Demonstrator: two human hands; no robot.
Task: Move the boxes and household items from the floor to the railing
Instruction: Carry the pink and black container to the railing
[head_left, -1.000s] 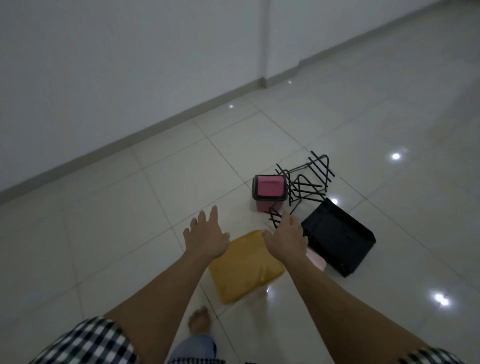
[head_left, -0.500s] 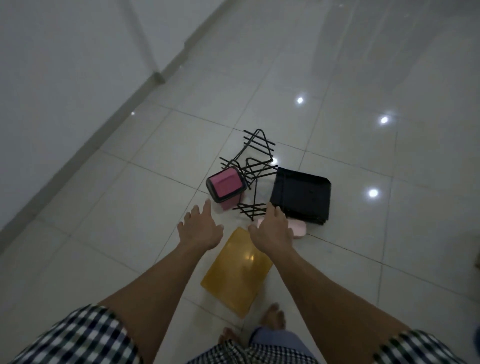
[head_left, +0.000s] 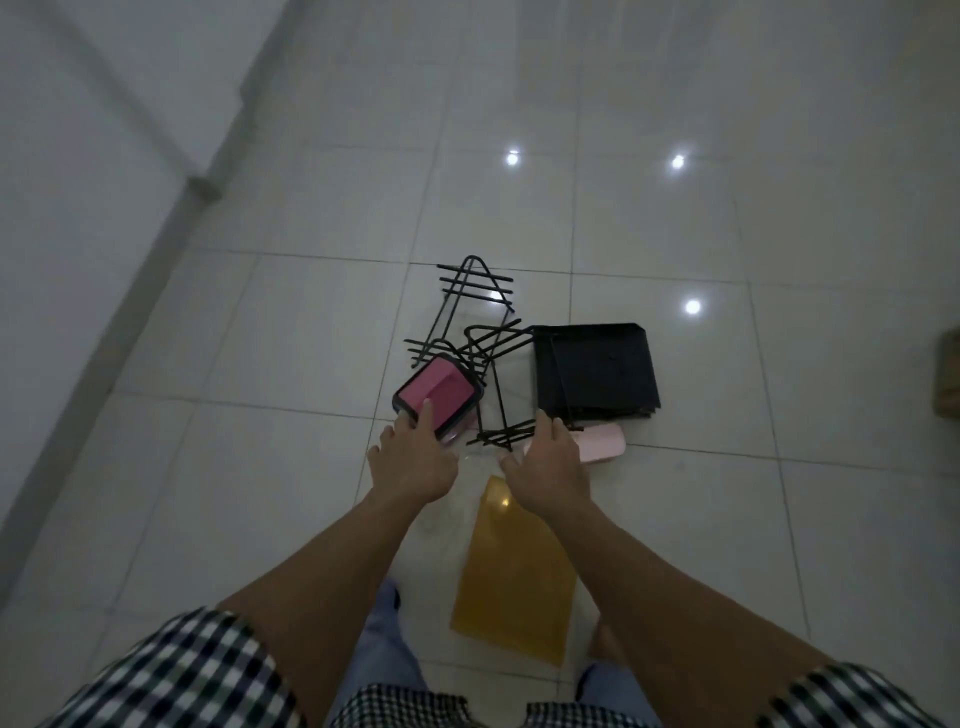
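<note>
A pile of items lies on the tiled floor. A small pink bin with a dark rim (head_left: 441, 392) stands at the left of it. My left hand (head_left: 413, 460) reaches it with straight fingers, the fingertips touching its near rim. A black wire rack (head_left: 475, 332) lies tangled behind and beside the bin. My right hand (head_left: 545, 465) hovers over the rack's near end, fingers loosely bent, holding nothing. A black tray (head_left: 597, 371) lies to the right. A pale pink flat item (head_left: 602, 441) pokes out under my right hand. A yellow envelope (head_left: 514, 566) lies nearest me.
A white wall with a skirting board (head_left: 156, 249) runs along the left. A brown object (head_left: 948, 371) shows at the right edge. My bare feet (head_left: 605, 636) stand beside the envelope. Glossy tiles stretch ahead.
I have stepped closer and the view has swung over the pile. Both hands have moved forward past the envelope; the left one now touches the pink bin's rim.
</note>
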